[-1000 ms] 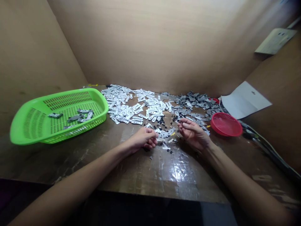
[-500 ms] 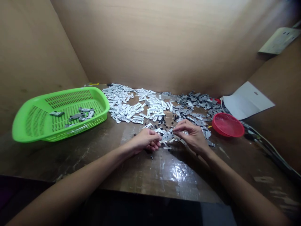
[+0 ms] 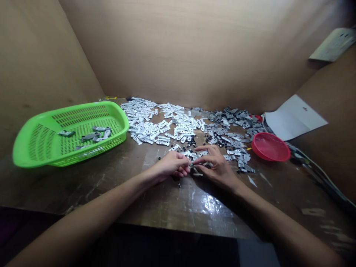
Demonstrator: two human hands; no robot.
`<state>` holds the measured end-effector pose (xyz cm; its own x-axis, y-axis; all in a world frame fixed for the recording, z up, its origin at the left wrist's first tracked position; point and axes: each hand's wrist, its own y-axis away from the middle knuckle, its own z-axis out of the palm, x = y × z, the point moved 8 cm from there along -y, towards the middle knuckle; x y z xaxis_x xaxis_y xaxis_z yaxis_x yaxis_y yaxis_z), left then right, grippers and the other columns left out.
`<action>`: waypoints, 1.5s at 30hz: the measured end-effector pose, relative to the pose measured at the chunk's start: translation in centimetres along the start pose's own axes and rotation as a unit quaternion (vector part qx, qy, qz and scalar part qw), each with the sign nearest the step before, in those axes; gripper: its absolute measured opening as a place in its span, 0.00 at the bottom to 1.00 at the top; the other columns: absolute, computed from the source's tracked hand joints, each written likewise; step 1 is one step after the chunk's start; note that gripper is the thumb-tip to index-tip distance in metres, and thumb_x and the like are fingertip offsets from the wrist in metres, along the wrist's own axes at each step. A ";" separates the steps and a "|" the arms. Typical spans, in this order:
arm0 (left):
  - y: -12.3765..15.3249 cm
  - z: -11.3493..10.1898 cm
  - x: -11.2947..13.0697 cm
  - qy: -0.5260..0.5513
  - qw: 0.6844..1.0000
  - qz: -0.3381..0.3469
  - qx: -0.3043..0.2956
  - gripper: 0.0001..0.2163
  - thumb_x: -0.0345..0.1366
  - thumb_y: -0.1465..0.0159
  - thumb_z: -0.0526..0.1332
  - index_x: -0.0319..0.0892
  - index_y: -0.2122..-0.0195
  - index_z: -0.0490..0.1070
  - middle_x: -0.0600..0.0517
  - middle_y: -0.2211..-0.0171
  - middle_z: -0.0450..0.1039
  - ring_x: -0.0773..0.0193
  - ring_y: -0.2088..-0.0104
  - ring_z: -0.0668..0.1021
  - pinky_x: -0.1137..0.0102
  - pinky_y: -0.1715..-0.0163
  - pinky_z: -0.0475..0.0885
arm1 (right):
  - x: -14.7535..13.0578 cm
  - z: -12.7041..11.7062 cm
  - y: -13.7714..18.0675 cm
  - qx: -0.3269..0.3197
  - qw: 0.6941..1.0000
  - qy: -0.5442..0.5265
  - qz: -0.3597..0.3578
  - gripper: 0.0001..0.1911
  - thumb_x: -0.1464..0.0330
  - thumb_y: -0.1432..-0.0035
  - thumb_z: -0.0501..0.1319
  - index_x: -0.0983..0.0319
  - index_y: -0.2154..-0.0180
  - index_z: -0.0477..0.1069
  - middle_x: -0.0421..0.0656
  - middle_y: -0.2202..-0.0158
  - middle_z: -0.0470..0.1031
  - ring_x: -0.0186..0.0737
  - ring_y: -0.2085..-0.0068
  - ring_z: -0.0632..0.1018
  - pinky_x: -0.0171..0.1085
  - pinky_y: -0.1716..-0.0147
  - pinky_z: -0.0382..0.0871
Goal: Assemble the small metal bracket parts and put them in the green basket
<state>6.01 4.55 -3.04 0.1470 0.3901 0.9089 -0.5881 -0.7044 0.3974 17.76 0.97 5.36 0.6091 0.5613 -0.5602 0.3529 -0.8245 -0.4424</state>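
My left hand [image 3: 177,165] is closed in a pinch at the middle of the table, with a small metal piece [image 3: 190,164] just showing at its fingertips. From the right, my right hand [image 3: 213,166] brings its thumb and forefinger together against that same spot; anything between them is too small to make out. Beyond the hands lie pale metal plates [image 3: 155,130] in a heap. Small black parts [image 3: 191,141] are scattered between that heap and a pile of darker grey metal pieces [image 3: 232,120]. A small pin-like part [image 3: 179,185] rests just below my left hand.
On the left stands a green perforated basket [image 3: 22,150] with several assembled metal pieces inside. A red bowl [image 3: 270,147] sits to the right, near a white card [image 3: 296,116] and cables [image 3: 319,174]. Wooden panels [image 3: 178,48] enclose the table [image 3: 167,211].
My right hand has moved left and slightly down, from above the loose parts to the fingertips of my left hand. My left hand has stayed nearly in place.
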 end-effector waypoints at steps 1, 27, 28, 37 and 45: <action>0.0 0.0 0.0 0.001 1.000 -0.001 0.001 0.09 0.37 0.46 0.61 0.35 0.72 0.71 0.48 0.76 0.73 0.72 0.80 0.73 0.79 0.81 0.65 | -0.1 0.0 0.0 0.001 1.000 0.003 -0.005 0.06 0.71 0.48 0.62 0.55 0.66 0.75 0.44 0.54 0.69 0.45 0.49 0.66 0.48 0.53 0.64; -0.3 -0.2 -0.2 -0.003 1.000 0.001 0.025 0.08 0.37 0.46 0.61 0.36 0.73 0.70 0.50 0.77 0.72 0.73 0.81 0.72 0.79 0.82 0.63 | -0.4 0.3 0.1 0.015 0.996 0.066 -0.056 0.05 0.72 0.48 0.61 0.58 0.67 0.73 0.45 0.56 0.70 0.47 0.53 0.67 0.51 0.56 0.65; -0.3 -0.2 -0.1 -0.003 1.000 0.001 0.025 0.08 0.37 0.46 0.61 0.36 0.73 0.70 0.50 0.77 0.72 0.73 0.81 0.72 0.79 0.82 0.63 | -0.4 0.3 0.1 0.015 0.996 0.066 -0.055 0.05 0.72 0.47 0.61 0.58 0.67 0.73 0.46 0.56 0.70 0.47 0.53 0.67 0.50 0.56 0.66; -0.3 -0.3 -0.1 0.001 1.000 0.006 0.022 0.08 0.37 0.46 0.61 0.36 0.73 0.69 0.49 0.77 0.72 0.72 0.80 0.73 0.79 0.82 0.63 | -0.5 0.4 0.2 0.010 0.996 0.058 -0.061 0.06 0.71 0.46 0.60 0.57 0.64 0.73 0.45 0.56 0.70 0.46 0.53 0.67 0.49 0.56 0.65; 0.0 -0.6 0.1 0.007 1.000 -0.006 0.022 0.10 0.39 0.47 0.62 0.37 0.72 0.68 0.50 0.77 0.73 0.73 0.81 0.72 0.78 0.81 0.66 | 3.7 -4.1 -0.1 0.116 0.986 0.111 0.037 0.07 0.69 0.43 0.58 0.58 0.63 0.74 0.45 0.61 0.71 0.44 0.57 0.70 0.45 0.56 0.64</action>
<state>5.54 4.99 -3.08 0.1430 0.4071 0.9021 -0.5504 -0.7248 0.4144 22.92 2.86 6.19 0.7770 0.4492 -0.4411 0.1451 -0.8096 -0.5687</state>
